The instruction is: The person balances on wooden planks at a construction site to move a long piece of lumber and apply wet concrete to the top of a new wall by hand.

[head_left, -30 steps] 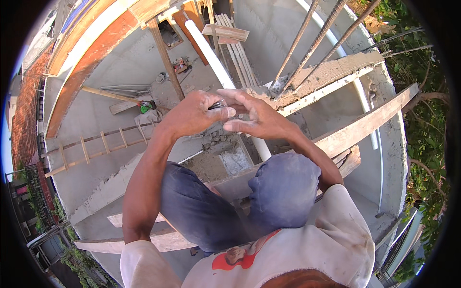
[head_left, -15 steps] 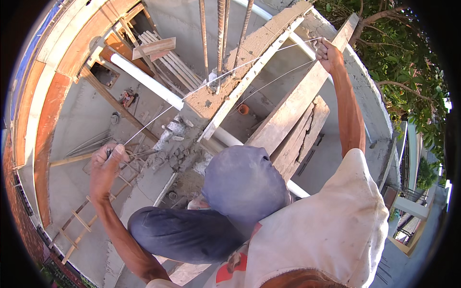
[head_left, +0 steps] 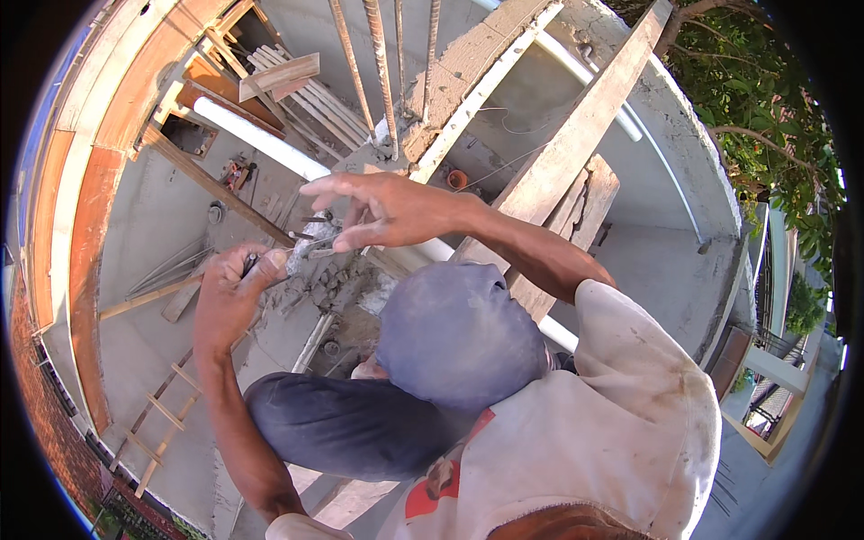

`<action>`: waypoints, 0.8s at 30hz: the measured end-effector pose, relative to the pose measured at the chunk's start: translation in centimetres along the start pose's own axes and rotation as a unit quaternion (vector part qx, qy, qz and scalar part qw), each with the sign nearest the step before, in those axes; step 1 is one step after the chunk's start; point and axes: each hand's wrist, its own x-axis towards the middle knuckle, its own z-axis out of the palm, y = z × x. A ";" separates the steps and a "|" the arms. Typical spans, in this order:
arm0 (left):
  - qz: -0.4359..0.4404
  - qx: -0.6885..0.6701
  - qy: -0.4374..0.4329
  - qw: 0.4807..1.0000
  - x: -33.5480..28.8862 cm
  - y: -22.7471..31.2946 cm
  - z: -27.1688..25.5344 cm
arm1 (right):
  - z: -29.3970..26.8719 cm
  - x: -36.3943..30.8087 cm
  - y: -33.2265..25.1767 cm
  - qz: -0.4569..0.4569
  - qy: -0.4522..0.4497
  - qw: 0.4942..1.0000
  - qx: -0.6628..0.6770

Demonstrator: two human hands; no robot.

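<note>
Since the earlier frame, your right hand (head_left: 400,207) comes back from far beside the long plank (head_left: 585,112) and is now near your left hand (head_left: 229,292), over your knees. The left hand is shifted only a little toward the right hand. The thin string (head_left: 529,155), which was stretched between your two hands half a second ago, is not straight between them any more; one part of it shows as a loose curve to the right of the wall top (head_left: 481,58).

Your left hand is closed, and it pinches a small dark thing (head_left: 249,265) between the thumb and the bent fingers. This thing is at the upper side of the fist. Your right hand is spread, with the thumb apart from the long fingers; I cannot tell if the string touches it. The two hands are apart, not touching.

Below and between them lies grey rubble (head_left: 315,281). Above the right hand, rusty steel rods (head_left: 382,81) stand near the end of the wall top. A white pipe (head_left: 256,137) slants down toward the right fingertips. An orange bucket (head_left: 457,179) is seen lower, just beyond the right wrist, and a wooden ladder (head_left: 166,412) is at the left, below the left hand.
</note>
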 end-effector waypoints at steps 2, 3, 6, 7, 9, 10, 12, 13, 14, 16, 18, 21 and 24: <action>-0.007 0.011 -0.027 1.000 0.5 0.5 0.3 | 3.5 1.6 0.1 0.023 -0.087 0.988 0.122; -0.010 0.018 -0.031 0.999 0.6 0.5 0.3 | 3.2 1.5 0.2 0.063 -0.097 0.981 0.155; -0.020 -0.011 -0.022 1.000 0.2 -0.9 -0.5 | 0.5 0.6 0.5 0.095 -0.058 0.964 0.240; -0.023 -0.028 -0.015 0.999 -0.1 -1.6 -0.9 | -1.6 -0.6 1.3 0.101 -0.018 0.957 0.272; -0.070 -0.037 0.018 0.997 -1.3 -2.3 -2.2 | -6.6 -2.8 2.6 0.135 0.128 0.938 0.292; -0.079 -0.045 0.024 0.996 -1.1 -2.1 -2.6 | -10.2 -4.9 3.9 0.122 0.195 0.928 0.293; -0.089 -0.040 0.045 0.994 -1.3 -2.3 -3.2 | -18.5 -9.3 7.1 0.151 0.301 0.919 0.203; -0.097 -0.037 0.056 0.993 -1.4 -2.6 -3.4 | -22.1 -11.1 8.6 0.174 0.382 0.894 0.154; -0.086 -0.044 0.053 0.994 -0.9 -2.8 -3.2 | -27.0 -14.3 9.9 0.179 0.475 0.855 0.105; -0.081 -0.049 0.065 0.993 -0.9 -3.3 -3.3 | -34.4 -19.9 12.4 0.331 0.588 0.707 -0.211; -0.055 -0.029 0.065 0.996 -0.6 -3.4 -3.3 | -36.8 -21.9 13.2 0.361 0.574 0.591 -0.438; -0.036 0.020 0.055 0.998 -1.1 -3.8 -3.1 | -28.5 -16.0 12.0 0.160 0.508 0.699 -0.478; -0.039 0.040 0.015 0.998 0.1 -1.2 -1.9 | -15.3 -9.0 5.1 0.115 0.323 0.933 -0.111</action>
